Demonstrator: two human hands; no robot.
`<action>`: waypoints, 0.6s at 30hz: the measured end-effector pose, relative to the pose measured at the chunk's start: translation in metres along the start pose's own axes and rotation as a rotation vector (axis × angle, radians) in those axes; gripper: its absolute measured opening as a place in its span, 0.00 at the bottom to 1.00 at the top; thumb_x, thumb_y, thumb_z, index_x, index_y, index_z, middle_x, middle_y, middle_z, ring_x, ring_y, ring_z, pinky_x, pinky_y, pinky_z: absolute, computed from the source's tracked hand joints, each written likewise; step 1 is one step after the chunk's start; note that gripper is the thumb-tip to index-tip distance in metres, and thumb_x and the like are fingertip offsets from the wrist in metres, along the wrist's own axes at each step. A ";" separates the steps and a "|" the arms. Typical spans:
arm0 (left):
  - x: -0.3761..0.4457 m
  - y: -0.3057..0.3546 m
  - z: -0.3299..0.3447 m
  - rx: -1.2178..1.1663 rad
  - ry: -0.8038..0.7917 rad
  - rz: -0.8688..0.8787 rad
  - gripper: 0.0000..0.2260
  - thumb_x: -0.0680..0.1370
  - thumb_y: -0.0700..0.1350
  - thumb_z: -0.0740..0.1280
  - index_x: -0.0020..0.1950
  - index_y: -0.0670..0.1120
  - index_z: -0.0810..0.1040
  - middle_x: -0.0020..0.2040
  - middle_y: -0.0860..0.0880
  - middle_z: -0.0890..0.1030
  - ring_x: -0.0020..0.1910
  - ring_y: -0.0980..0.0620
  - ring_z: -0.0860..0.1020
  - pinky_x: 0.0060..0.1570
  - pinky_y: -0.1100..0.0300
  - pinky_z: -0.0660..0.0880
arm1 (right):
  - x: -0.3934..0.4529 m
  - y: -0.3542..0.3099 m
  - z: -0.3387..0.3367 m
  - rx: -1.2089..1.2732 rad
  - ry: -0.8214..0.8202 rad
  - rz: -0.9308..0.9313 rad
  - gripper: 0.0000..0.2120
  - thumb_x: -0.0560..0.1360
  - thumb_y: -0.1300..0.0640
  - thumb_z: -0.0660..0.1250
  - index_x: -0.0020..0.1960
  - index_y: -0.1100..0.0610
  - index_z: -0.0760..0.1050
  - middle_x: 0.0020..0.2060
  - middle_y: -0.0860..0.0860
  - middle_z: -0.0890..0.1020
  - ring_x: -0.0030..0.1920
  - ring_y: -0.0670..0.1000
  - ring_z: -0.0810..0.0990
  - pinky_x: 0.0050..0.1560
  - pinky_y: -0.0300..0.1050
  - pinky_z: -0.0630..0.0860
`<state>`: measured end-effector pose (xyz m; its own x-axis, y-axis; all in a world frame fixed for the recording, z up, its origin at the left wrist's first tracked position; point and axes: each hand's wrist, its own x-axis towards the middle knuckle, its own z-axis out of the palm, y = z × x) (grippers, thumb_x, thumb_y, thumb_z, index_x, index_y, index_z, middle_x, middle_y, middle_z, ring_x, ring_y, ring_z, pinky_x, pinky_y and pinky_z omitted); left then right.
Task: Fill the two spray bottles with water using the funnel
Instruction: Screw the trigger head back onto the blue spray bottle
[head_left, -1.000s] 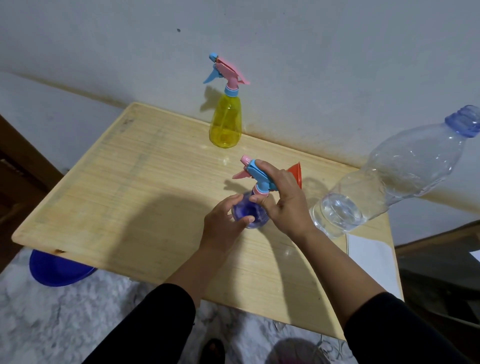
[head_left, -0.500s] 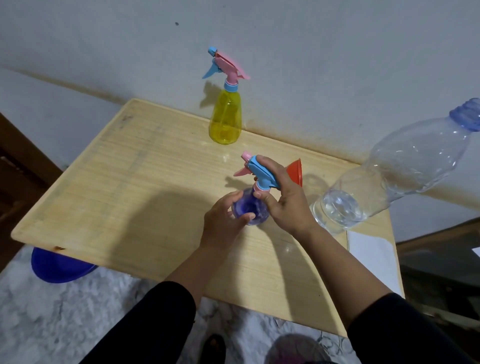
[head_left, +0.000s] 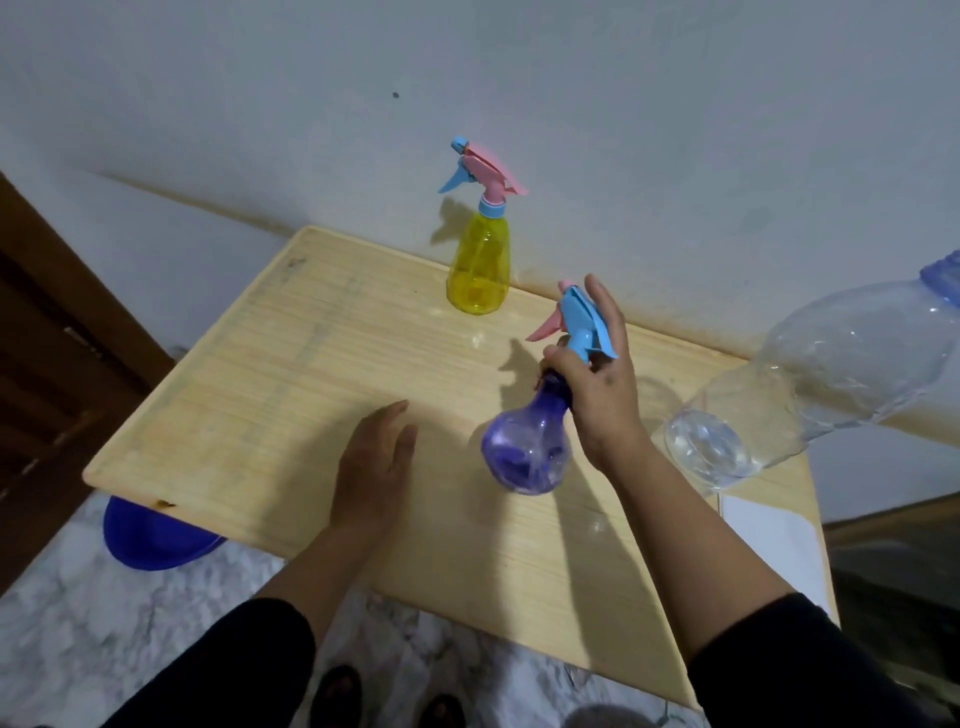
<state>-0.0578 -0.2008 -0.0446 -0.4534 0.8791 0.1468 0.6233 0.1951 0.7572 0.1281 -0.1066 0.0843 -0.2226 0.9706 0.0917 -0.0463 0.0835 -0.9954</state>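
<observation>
**Two spray bottles on a wooden worktop, one lifted by the right hand**

Two hands reach over a pale wooden worktop (head_left: 291, 364), seen from above by a head-worn camera. The right hand (head_left: 602, 395) grips the neck of the purple spray bottle (head_left: 527, 449), its thumb and fingers (head_left: 605, 312) curled round the neck just under the blue-and-pink trigger head (head_left: 579, 325). This bottle is tilted, its round base toward the viewer at about 6 o'clock and its head leaning away toward 12 o'clock; it sits near the middle of the worktop, and whether its base touches the wood cannot be told.

The left hand (head_left: 376, 467) is at 9 o'clock from the purple bottle, apart from it, palm down, with its fingers straight, close together and holding nothing.

The yellow spray bottle (head_left: 478, 270) stands upright at the far edge of the worktop, at 12 o'clock, close to the pale wall (head_left: 675, 130), with its pink-and-blue trigger head screwed on.

At 3 o'clock a large clear plastic bottle (head_left: 810, 384) with a blue cap (head_left: 943, 278) looms in view, leaning toward the right edge of the frame. A white sheet (head_left: 769, 545) lies on the worktop's near right corner. Below the worktop's left edge, at 8 o'clock, part of a blue basin (head_left: 150, 540) shows on a marbled floor (head_left: 78, 649). Both forearms wear dark sleeves.
</observation>
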 end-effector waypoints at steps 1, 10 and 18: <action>0.002 -0.010 -0.007 0.071 0.009 0.003 0.16 0.79 0.48 0.59 0.63 0.42 0.75 0.60 0.42 0.78 0.60 0.43 0.75 0.61 0.56 0.67 | 0.002 0.000 0.005 0.062 0.014 0.041 0.28 0.73 0.67 0.64 0.65 0.39 0.69 0.45 0.48 0.80 0.35 0.56 0.74 0.38 0.45 0.77; -0.016 -0.052 -0.025 0.521 -0.044 -0.039 0.26 0.76 0.57 0.51 0.67 0.46 0.73 0.68 0.41 0.72 0.67 0.39 0.70 0.62 0.42 0.67 | 0.005 0.020 0.031 0.274 -0.174 0.367 0.16 0.80 0.60 0.59 0.66 0.48 0.69 0.50 0.50 0.84 0.24 0.51 0.71 0.29 0.43 0.74; -0.015 -0.053 -0.026 0.555 -0.051 -0.037 0.25 0.76 0.56 0.51 0.67 0.47 0.72 0.69 0.43 0.71 0.69 0.42 0.68 0.64 0.45 0.66 | -0.006 0.040 0.031 0.191 -0.137 0.614 0.14 0.81 0.54 0.58 0.66 0.54 0.69 0.56 0.62 0.80 0.23 0.45 0.76 0.24 0.38 0.68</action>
<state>-0.1002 -0.2356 -0.0703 -0.4585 0.8846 0.0847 0.8559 0.4139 0.3102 0.0975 -0.1160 0.0445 -0.3846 0.7906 -0.4764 -0.0406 -0.5301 -0.8469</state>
